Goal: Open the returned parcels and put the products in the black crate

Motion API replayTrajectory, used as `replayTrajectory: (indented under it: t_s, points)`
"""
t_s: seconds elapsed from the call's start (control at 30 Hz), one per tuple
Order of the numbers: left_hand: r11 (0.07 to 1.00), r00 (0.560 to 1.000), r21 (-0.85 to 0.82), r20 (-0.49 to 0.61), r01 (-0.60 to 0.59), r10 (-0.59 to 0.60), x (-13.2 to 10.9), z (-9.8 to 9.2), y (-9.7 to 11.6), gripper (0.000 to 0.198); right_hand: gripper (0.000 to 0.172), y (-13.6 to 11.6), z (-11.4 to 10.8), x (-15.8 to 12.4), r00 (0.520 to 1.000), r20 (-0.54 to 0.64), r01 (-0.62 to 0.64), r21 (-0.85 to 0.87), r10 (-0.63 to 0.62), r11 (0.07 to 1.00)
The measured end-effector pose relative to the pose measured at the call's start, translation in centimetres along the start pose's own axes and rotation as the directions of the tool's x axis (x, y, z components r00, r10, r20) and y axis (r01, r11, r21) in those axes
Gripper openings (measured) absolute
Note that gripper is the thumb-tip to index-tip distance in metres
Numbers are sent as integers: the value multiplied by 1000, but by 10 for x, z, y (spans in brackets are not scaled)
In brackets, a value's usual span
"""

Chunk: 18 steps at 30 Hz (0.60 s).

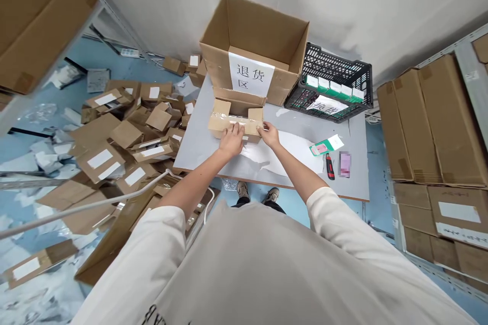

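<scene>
A small open cardboard box (217, 121) with clear tape on its front flap sits on the grey table, right before a large carton. My left hand (232, 140) grips the box's front flap from above, fingers over the edge; its thumb is hidden. At the box's right front corner, my right hand (270, 135) holds the cardboard between thumb and fingers. The inside of the small box is mostly hidden by its flaps. White paper (285, 155) lies on the tabletop under and beside my right forearm.
Behind stands a large open carton (213, 56) with a printed sign; a black crate (339, 63) holds green-and-white boxes. A green-and-white package (321, 148), a red-black box cutter (330, 167) and a blurred pink item (345, 164) lie right. Opened boxes (125, 134) cover the left floor.
</scene>
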<state>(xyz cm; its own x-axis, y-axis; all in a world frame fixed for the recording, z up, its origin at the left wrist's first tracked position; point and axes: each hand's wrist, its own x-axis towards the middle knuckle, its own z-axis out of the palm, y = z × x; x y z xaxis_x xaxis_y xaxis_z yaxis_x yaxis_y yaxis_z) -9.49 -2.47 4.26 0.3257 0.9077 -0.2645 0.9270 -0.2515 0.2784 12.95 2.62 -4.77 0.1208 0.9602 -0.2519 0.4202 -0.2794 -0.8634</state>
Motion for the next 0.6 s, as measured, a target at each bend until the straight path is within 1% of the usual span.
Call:
replayTrajectory:
  t_s: [0.1, 0.17, 0.23, 0.33, 0.43, 0.53, 0.6]
  points:
    - [999, 999, -32, -43, 2, -3, 3, 1, 0, 76, 61, 7, -15, -3, 999, -13, 42, -43, -42, 998]
    - [998, 997, -52, -79, -20, 15, 7, -4, 7, 70, 57, 11, -33, -6, 996, -36, 80, -71, -83, 994]
    - [996, 993, -55, -101, -69, 63, 13, -10, 18, 63, 55, 16, -57, -11, 990, -61, 123, -100, -129, 987]
    - [985, 980, -42, -107, -170, 165, 24, -17, 45, 57, 53, 26, -104, -20, 974, -106, 180, -165, -199, 970]
    - [967, 964, -36, -96, -251, 247, 38, -18, 79, 54, 48, 40, -161, -32, 953, -158, 212, -253, -257, 944]
    - [950, 948, -22, -72, -313, 310, 50, -14, 118, 52, 46, 57, -221, -46, 928, -233, 203, -344, -292, 917]
    - [939, 938, -13, -52, -344, 343, 57, -10, 144, 52, 44, 70, -257, -55, 907, -295, 168, -398, -299, 902]
